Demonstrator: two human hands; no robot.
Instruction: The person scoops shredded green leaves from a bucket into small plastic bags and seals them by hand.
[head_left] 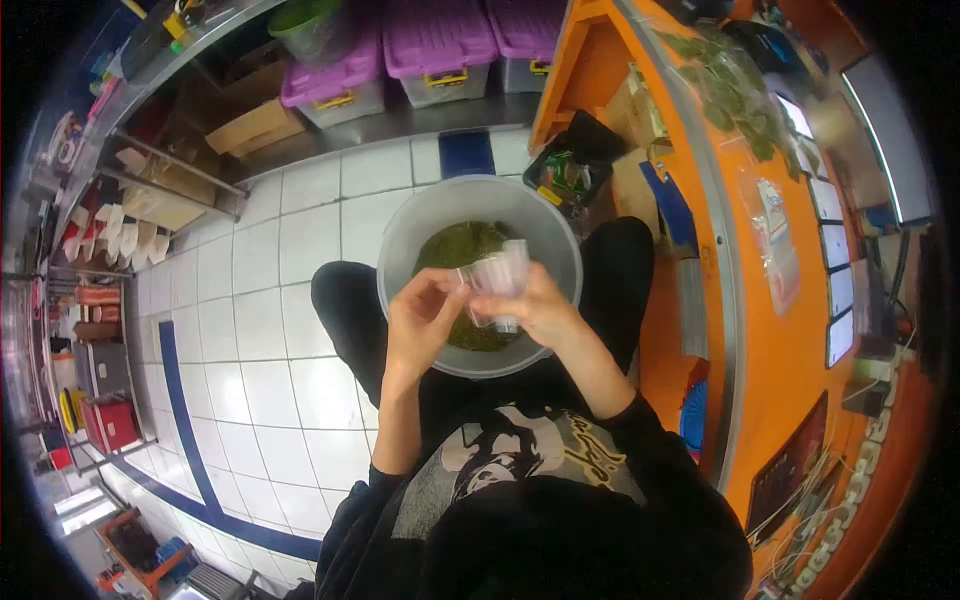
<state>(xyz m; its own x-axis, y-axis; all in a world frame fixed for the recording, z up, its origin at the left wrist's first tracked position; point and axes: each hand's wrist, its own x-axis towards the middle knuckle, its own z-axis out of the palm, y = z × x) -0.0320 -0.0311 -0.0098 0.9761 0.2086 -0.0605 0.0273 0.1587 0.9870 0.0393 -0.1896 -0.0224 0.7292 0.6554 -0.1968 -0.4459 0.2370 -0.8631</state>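
A round whitish tub (396,232) stands between the person's knees, with dry-looking green leafy material (450,245) in its bottom. Above it, my right hand (535,305) is closed around a sheaf of small clear plastic bags (508,268). The thumb and fingers of my left hand (424,312) pinch the near-left edge of one clear bag (472,290). Both hands are close together over the middle of the tub. Part of the green material is hidden behind the hands and the plastic.
To the right is an orange table (765,370) with filled bags of green leaves (730,95), a plastic packet (777,240) and several lit screens (838,245). A black bin (570,175) stands beyond the tub. Purple-lidded boxes (440,40) line a low shelf; white tiles (265,330) cover the floor.
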